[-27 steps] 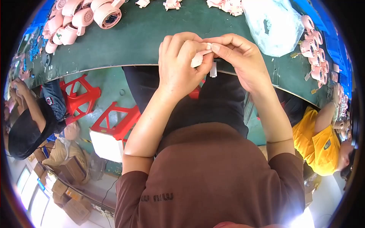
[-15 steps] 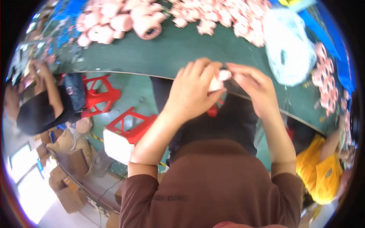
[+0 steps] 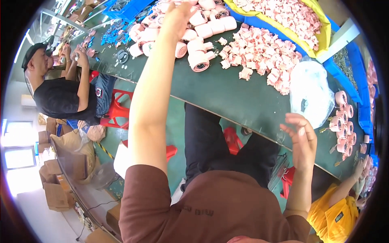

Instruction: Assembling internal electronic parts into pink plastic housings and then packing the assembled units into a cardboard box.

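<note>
My left arm is stretched far forward, and my left hand (image 3: 178, 20) is over the heap of pink plastic housings (image 3: 214, 27) at the far side of the green table. Its fingertips merge with the pink parts, so whether it grips one is unclear. A larger pink housing (image 3: 199, 60) with a round dark opening lies nearer, right of that hand. My right hand (image 3: 303, 139) hovers by the table's near edge, palm turned inward, its fingers apart and loosely bent with nothing seen in them. Beyond it sits a clear plastic bag (image 3: 311, 91).
Small pink pieces (image 3: 263, 54) are heaped mid-table, below a yellow-lined bin (image 3: 283, 20) of more. Pink round parts with metal tabs (image 3: 343, 125) stand at right. Blue parts (image 3: 117, 34) lie far left. A person in black (image 3: 60, 95) sits left, another in yellow (image 3: 334, 212) right.
My hands were together around a small pink piece; now they are apart and it is no longer seen. My left hand went forward to the housings, my right hand moved right and nearer.
</note>
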{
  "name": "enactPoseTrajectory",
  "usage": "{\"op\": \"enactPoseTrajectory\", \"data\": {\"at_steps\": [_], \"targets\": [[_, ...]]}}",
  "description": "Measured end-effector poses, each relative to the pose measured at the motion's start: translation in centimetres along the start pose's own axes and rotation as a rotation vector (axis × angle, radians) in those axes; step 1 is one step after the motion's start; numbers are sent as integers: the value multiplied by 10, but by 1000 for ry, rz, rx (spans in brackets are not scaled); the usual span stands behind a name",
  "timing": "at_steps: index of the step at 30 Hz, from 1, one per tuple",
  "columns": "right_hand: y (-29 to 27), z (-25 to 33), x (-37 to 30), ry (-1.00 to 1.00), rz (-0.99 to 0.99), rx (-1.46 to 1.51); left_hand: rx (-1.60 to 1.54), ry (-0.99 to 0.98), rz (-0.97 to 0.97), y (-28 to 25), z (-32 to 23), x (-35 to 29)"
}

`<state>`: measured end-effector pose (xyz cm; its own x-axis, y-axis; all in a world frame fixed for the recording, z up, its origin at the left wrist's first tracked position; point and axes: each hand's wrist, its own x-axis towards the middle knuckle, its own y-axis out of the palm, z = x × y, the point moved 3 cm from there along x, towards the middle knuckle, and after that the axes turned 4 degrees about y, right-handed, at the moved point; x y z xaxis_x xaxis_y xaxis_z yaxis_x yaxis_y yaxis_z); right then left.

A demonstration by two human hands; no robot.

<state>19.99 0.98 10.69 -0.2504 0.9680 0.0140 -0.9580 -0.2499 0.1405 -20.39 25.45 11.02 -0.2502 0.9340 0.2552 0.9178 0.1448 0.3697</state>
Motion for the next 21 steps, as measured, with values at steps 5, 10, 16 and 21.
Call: {"op": "enactPoseTrajectory", "data": {"at_steps": [5, 10, 16, 21], "targets": [[5, 39, -7, -274, 227, 256, 358, -92, 103, 63, 23, -75], [9, 99, -12, -712, 543, 621, 387, -97, 370, 94, 40, -159], [7, 106, -6, -707, 385, 466, 476, -185, 578, 111, 55, -231], [12, 110, -8, -704, 379, 448, 430, -145, 632, 127, 59, -248]]}}
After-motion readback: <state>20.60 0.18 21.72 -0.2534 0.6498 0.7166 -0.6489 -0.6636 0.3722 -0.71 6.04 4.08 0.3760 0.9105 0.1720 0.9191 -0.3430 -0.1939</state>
